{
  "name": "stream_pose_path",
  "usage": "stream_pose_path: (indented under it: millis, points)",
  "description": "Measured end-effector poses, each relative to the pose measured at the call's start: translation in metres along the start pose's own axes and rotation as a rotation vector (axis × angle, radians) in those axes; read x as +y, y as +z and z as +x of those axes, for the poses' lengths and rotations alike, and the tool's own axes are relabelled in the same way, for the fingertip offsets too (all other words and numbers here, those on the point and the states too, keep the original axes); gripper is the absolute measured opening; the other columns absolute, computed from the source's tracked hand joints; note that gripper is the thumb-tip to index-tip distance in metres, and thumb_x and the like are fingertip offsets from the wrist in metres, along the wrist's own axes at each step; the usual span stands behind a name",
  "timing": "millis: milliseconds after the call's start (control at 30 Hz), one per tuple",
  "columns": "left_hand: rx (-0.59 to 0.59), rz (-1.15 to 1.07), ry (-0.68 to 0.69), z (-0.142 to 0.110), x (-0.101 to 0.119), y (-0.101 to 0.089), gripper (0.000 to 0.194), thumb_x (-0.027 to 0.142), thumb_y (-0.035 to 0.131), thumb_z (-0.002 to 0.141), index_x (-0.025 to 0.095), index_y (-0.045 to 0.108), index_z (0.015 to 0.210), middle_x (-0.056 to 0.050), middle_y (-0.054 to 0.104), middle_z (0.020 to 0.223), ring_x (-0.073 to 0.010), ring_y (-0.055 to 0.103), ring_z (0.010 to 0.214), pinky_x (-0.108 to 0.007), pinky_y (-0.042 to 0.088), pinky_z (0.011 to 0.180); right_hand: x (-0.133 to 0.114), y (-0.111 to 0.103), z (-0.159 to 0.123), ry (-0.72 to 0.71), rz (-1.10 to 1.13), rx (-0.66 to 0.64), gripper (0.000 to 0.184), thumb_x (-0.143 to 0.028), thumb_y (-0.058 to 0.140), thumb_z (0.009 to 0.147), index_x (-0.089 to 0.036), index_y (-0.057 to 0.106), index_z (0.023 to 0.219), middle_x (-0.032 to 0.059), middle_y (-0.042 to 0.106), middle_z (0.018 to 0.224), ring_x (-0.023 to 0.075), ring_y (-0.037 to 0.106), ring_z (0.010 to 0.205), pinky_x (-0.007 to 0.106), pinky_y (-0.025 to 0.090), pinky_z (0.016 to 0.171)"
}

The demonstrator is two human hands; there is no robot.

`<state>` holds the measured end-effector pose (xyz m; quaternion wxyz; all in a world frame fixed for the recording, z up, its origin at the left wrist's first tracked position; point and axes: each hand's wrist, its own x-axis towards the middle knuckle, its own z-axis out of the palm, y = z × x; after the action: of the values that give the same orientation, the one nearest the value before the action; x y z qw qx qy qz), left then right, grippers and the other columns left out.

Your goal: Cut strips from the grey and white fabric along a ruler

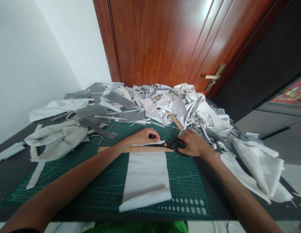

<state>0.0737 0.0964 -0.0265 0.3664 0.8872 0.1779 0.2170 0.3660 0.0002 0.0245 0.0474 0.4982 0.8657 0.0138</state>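
The 1 pair of scissors (165,145) lies between your 2 hands, its blades pointing toward your left hand (143,136) along the 1 wooden ruler (121,149). Just below the ruler is the 1 white cloth strip (145,181), on the 1 green cutting mat (186,191). Your right hand (192,144) curls narrowly over the black scissor handles. Your left hand is closed around 1 small dark object (150,136), too hidden to name. Beyond the mat on the worktop (9,197), a 2nd wooden ruler (174,120) pokes from the heap of cloth scraps (165,103).
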Motion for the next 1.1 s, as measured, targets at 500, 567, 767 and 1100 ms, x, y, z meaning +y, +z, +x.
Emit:
stream_pose_path:
  millis: [500,567,767,1100]
  points:
    - [0.017,-0.026,-0.066,-0.002,0.006,-0.001,0.037,0.051,0.067,0.102,0.017,0.083,0.096,-0.008,0.081,0.095,-0.0207,0.067,0.093,-0.03,0.046,0.086,0.01,0.009,-0.002,-0.038,-0.02,0.041,0.035,-0.049,0.07,0.089,-0.015,0.077,0.095,0.0103,0.07,0.088,0.0274,0.063,0.088,0.041,0.038,0.095]
    - [0.02,-0.026,-0.069,-0.002,0.006,-0.001,0.037,0.051,0.067,0.102,0.017,0.083,0.096,-0.008,0.08,0.095,-0.0209,0.067,0.093,-0.03,0.046,0.087,0.011,0.01,-0.002,-0.038,-0.022,0.052,0.035,-0.049,0.07,0.089,-0.015,0.077,0.095,0.0101,0.069,0.088,0.0268,0.063,0.087,0.041,0.039,0.094]
    - [0.03,-0.023,-0.07,-0.002,0.006,0.0,0.039,0.053,0.068,0.101,0.017,0.082,0.095,-0.008,0.08,0.093,-0.0215,0.067,0.093,-0.032,0.046,0.09,0.01,0.009,-0.002,-0.046,-0.033,0.058,0.033,-0.047,0.072,0.089,-0.015,0.078,0.091,0.009,0.069,0.085,0.0251,0.062,0.083,0.04,0.038,0.092]
    - [0.04,-0.037,-0.072,-0.001,0.006,0.0,0.043,0.057,0.067,0.1,0.017,0.081,0.093,-0.008,0.078,0.094,-0.0205,0.068,0.09,-0.03,0.047,0.085,0.01,0.008,-0.002,-0.034,-0.044,0.054,0.029,-0.046,0.074,0.088,-0.018,0.077,0.082,0.0084,0.069,0.082,0.0242,0.062,0.08,0.039,0.038,0.088]
